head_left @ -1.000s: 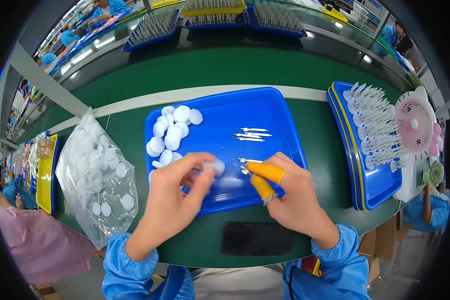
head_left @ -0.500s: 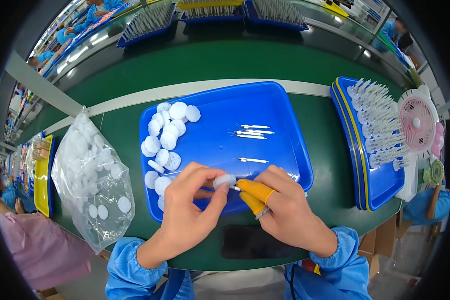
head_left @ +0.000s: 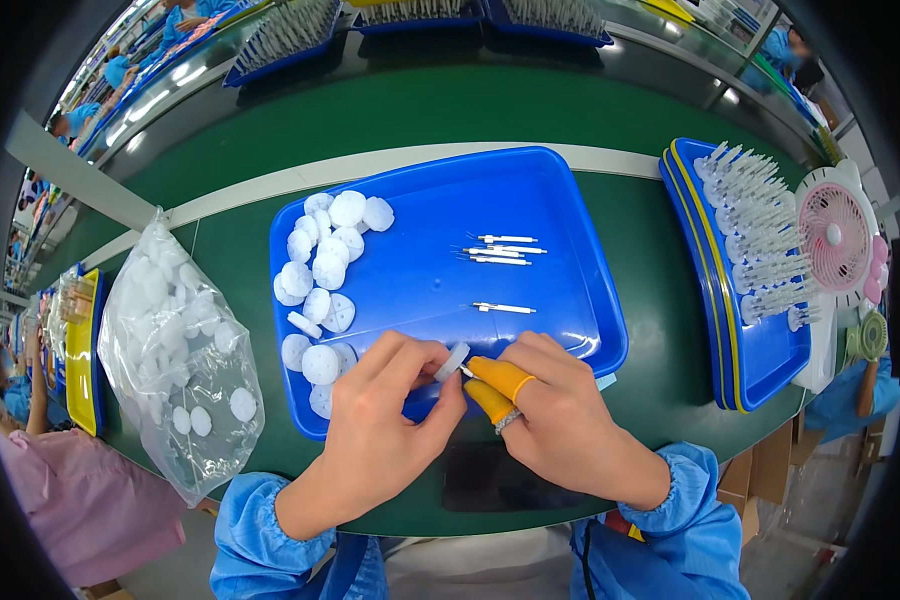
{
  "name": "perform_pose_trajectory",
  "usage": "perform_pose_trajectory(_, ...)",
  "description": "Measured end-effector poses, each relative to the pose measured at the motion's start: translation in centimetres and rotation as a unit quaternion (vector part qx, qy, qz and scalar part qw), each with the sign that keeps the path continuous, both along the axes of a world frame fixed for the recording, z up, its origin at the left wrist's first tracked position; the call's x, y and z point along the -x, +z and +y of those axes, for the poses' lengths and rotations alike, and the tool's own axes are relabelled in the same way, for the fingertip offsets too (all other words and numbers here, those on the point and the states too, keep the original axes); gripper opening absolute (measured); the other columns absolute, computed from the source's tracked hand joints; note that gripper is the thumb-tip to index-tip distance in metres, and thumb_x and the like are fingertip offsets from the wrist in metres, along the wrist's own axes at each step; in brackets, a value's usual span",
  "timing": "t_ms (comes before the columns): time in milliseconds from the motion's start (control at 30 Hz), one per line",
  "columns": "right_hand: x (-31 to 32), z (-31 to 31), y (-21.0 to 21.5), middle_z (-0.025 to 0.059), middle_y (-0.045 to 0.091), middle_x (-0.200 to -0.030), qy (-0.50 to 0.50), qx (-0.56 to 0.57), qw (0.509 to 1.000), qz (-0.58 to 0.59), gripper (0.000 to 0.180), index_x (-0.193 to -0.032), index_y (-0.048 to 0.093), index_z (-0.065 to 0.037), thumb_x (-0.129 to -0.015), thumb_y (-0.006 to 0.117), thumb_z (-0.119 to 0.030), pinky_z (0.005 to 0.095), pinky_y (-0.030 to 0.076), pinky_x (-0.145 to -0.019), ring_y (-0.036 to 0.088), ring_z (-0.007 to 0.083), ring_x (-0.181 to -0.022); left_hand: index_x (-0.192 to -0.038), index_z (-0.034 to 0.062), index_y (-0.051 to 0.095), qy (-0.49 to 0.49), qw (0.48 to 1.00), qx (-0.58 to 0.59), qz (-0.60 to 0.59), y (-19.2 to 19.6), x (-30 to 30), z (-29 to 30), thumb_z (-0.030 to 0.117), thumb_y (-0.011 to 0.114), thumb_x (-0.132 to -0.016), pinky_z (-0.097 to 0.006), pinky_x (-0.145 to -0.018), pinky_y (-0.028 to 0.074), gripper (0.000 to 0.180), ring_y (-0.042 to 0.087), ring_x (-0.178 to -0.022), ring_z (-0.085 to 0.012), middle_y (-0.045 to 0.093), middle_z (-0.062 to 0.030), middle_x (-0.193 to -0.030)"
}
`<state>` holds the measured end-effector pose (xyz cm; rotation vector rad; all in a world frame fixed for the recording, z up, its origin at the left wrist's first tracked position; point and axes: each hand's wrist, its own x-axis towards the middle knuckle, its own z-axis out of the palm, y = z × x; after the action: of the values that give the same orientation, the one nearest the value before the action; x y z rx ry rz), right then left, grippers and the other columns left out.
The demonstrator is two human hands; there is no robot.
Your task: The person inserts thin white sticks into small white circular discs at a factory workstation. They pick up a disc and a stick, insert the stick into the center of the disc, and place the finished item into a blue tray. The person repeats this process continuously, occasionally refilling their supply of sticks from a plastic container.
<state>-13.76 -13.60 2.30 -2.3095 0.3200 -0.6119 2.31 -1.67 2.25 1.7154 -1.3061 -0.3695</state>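
Note:
Between the thumb and fingers of my left hand [head_left: 385, 405] is a small white plastic disc [head_left: 452, 361], tilted on edge. My right hand [head_left: 560, 410] wears yellow finger covers on two fingertips and pinches a thin white rod [head_left: 466, 371], mostly hidden by them, against the disc. Both hands are over the near edge of a blue tray [head_left: 440, 285]. On its left side lies a loose pile of white discs [head_left: 330, 268]. Several thin white rods with wire ends [head_left: 500, 250] lie at its right, with a single rod [head_left: 504, 308] nearer my hands.
A clear bag of white discs [head_left: 175, 330] lies left of the tray. To the right are stacked trays [head_left: 715, 300] filled with upright rods on discs, beside a pink-and-white fan [head_left: 833, 232]. A dark flat object [head_left: 505, 480] rests below my hands. Co-workers sit beyond.
The disc in my left hand has tipped more steeply, and my right fingers have shifted slightly left against it. The whole view has moved slightly; the loose rods and pile look unchanged.

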Motion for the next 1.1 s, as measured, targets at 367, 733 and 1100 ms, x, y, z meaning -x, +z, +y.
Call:
perform_pose_trajectory(367,-0.8,1.3,-0.1,0.0171,0.059,-0.086,-0.048,-0.053,0.997,0.007,0.035,-0.099,0.073,0.009,-0.065,0.068,0.008,0.0469,0.049,-0.073,0.059,0.0373,-0.081,-0.106,-0.0030,0.068,0.016,0.999,-0.024,-0.038,-0.2,0.9,0.8,-0.004,0.077,-0.087,-0.037,-0.062,0.058,0.022,0.073,-0.076,-0.0290,0.065,-0.0144,-0.096)
perform_pose_trajectory(733,-1.4,-4.0,0.2,0.0163,0.064,-0.097,-0.060,0.070,0.994,0.051,0.029,-0.099,0.070,0.004,-0.072,0.070,0.013,0.0446,0.045,-0.082,0.057,0.0364,-0.092,-0.111,-0.0034,0.071,0.041,0.994,-0.053,0.089,0.9,-1.2,0.2,-0.005,0.072,-0.094,-0.035,-0.078,0.066,0.017,0.075,-0.090,-0.0253,0.067,-0.0126,-0.103)
perform_pose_trajectory(1100,0.0,-1.5,1.1,0.0141,0.059,-0.098,0.050,-0.001,0.998,0.049,0.043,-0.108,0.073,0.010,-0.065,0.071,0.010,0.0428,0.048,-0.081,0.056,0.0333,-0.092,-0.112,-0.0037,0.071,0.016,0.998,-0.020,0.054,0.8,-0.8,0.1,-0.005,0.073,-0.094,-0.034,-0.077,0.066,0.018,0.076,-0.089,-0.0248,0.066,-0.0131,-0.102)
